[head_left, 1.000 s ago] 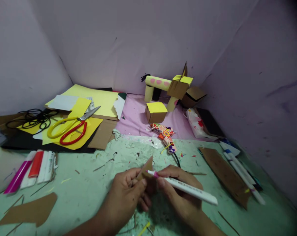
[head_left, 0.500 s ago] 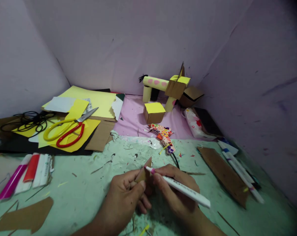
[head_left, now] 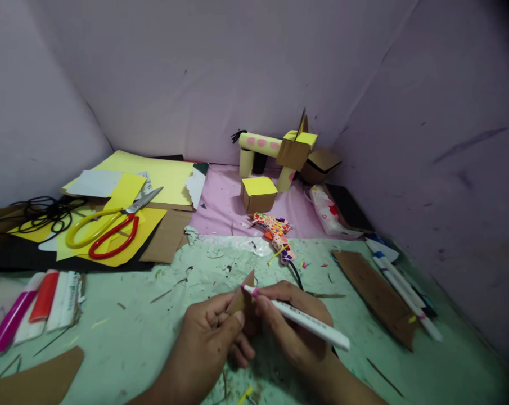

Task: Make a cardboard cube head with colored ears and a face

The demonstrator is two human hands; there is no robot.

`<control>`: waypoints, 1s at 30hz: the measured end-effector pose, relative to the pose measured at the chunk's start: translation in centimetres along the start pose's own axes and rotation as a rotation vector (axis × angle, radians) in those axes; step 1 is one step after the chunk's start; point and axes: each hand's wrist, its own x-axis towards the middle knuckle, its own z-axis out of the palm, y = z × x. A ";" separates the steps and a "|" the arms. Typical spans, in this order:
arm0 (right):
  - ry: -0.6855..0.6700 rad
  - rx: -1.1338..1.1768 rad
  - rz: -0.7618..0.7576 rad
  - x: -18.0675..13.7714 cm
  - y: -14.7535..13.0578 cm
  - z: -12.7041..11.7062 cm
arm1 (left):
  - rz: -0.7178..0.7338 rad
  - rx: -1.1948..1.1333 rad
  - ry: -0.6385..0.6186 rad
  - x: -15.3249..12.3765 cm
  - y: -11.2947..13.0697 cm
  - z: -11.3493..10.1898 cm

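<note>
Between its thumb and fingers, my left hand [head_left: 214,337] pinches a small pointed piece of cardboard [head_left: 239,300] above the green table. My right hand [head_left: 298,326] grips a white marker [head_left: 311,323] with a pink collar, like a pen. The marker's tip touches the cardboard piece near its upper edge. Just beyond my hands lies a glue gun [head_left: 275,233] wrapped in floral patterned material, with a black cord. Behind it stands a small cardboard box [head_left: 259,197] with a yellow top.
At the back stands a cardboard animal figure [head_left: 275,149] with pink spots. Yellow and red scissors [head_left: 119,222] lie on paper sheets at left, beside black cord [head_left: 39,214]. Several markers [head_left: 62,301] are at lower left. A cardboard strip [head_left: 376,298] and more pens [head_left: 406,292] lie right.
The whole view has shifted slightly, so things appear a little further left. Both hands keep their holds, with the marker tip still at the cardboard piece.
</note>
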 end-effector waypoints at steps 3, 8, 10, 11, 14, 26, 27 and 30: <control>0.090 -0.013 0.084 0.3 0.2 -0.2 | -0.020 -0.025 0.016 0.0 0.0 0.0; 0.101 0.011 0.114 0.3 0.2 0.0 | -0.003 -0.040 0.006 0.1 -0.4 -0.1; 0.060 0.025 0.076 0.2 0.1 0.1 | 0.008 -0.043 -0.001 0.1 -0.5 -0.1; 0.048 0.024 0.059 0.2 0.1 0.2 | 0.009 -0.044 0.000 0.1 -0.6 -0.2; 0.089 -0.027 0.064 0.4 0.2 0.0 | 0.003 -0.048 0.013 0.0 -0.8 -0.3; 0.129 0.022 0.082 0.3 -0.1 -0.1 | 0.058 -0.095 0.010 0.4 -1.9 -0.6; 0.098 0.015 0.080 0.2 -0.1 -0.1 | 0.061 -0.093 0.006 0.4 -1.9 -0.6; 0.072 -0.019 0.090 0.2 -0.1 -0.2 | 0.064 -0.087 0.005 0.4 -1.8 -0.6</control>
